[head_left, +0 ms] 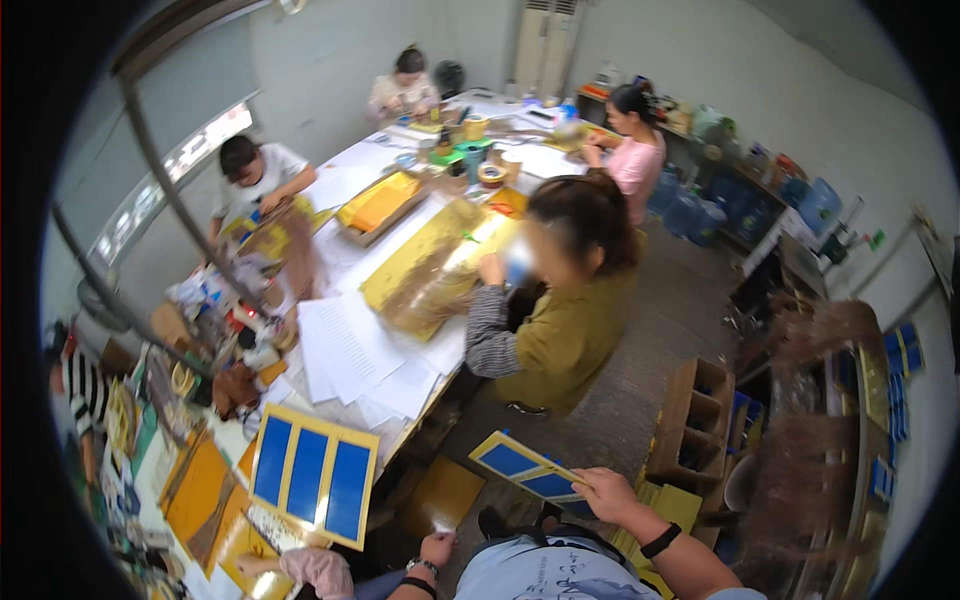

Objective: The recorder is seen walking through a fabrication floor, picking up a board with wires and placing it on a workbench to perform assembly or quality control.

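Note:
My right hand (606, 494), with a black band at its wrist, is closed on the edge of a yellow-framed panel (530, 472) with blue sections. The panel is tilted in front of my body at the lower middle. My left hand (437, 549), wearing a watch, hangs low to the left with its fingers curled in and nothing visible in them. Near it on the floor side is a flat yellow-brown board (443, 496). A second yellow-framed panel (313, 475) with three blue sections leans at the table corner, above a co-worker's pink sleeve (318, 572).
A long white table (345, 165) carries papers (350, 345), yellow boards, tape rolls and a box of orange sheets (380, 203). Several people work around it; one in an olive top (570, 350) stands close ahead. Cardboard boxes (690, 425) and a cluttered rack line the right side.

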`<state>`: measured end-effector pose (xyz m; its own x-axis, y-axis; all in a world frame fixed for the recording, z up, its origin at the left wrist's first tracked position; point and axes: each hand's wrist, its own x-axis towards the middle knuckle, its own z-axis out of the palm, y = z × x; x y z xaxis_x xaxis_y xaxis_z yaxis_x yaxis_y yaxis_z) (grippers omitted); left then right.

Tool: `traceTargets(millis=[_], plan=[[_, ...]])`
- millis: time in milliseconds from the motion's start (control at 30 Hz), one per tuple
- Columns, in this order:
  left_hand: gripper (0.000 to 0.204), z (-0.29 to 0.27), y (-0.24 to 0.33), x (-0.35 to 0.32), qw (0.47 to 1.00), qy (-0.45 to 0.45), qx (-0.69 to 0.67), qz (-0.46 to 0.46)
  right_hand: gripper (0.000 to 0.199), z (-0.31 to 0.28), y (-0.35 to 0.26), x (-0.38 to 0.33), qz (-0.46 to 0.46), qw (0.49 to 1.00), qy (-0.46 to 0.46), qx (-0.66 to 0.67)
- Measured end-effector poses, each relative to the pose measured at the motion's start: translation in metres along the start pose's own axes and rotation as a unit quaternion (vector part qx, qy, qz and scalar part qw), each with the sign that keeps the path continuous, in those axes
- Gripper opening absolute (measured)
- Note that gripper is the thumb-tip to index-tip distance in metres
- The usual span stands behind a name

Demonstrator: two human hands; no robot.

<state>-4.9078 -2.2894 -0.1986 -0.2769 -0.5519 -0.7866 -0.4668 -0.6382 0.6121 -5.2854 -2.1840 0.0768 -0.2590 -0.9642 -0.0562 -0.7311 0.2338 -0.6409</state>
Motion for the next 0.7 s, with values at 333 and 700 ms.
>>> traceTargets(millis=[333, 700], plan=[[0.073, 0.049, 0.135, -0.057, 0.975, -0.088, -0.194, 0.067, 0.028, -0.023, -0.076, 0.09, 0.052, 0.977, 0.034, 0.206], [0.026, 0.006, 0.19, -0.122, 0.869, 0.093, -0.403, 0.272, 0.029, 0.021, -0.084, 0.192, 0.069, 0.871, -0.072, 0.481]])
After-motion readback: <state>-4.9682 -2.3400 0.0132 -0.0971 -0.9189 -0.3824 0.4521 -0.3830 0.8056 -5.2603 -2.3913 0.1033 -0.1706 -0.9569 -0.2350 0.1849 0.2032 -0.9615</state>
